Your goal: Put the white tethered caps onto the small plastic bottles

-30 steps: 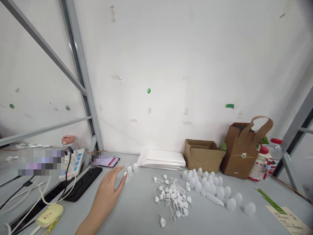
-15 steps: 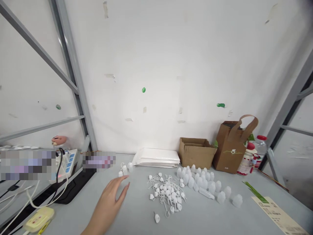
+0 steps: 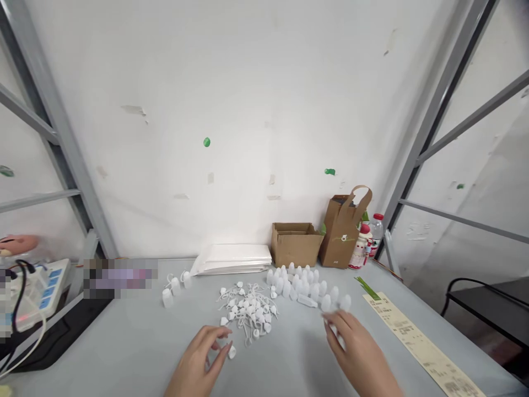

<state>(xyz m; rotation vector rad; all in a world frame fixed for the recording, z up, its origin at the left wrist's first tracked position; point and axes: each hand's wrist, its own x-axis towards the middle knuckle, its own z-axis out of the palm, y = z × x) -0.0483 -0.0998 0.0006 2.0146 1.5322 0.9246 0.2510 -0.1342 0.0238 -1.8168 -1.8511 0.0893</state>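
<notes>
My left hand (image 3: 201,358) hovers low over the grey table (image 3: 124,353), fingers curled in a pinch around a small white cap (image 3: 232,351) at the near edge of a pile of white caps with loops (image 3: 248,310). My right hand (image 3: 356,348) rests on the table at the near right end of a cluster of small translucent bottles (image 3: 303,282), fingers curled over one bottle (image 3: 335,335). Three assembled small bottles (image 3: 176,286) stand apart to the left.
At the back wall lie a stack of white bags (image 3: 235,258), an open cardboard box (image 3: 295,243), a brown paper bag (image 3: 345,226) and drink bottles (image 3: 366,242). A printed paper strip (image 3: 413,336) lies right. A power strip with cables (image 3: 33,286) sits left.
The view has swung right and down. My left hand has drawn back from the three small bottles to the near cap. My right hand has come into view at the bottle cluster.
</notes>
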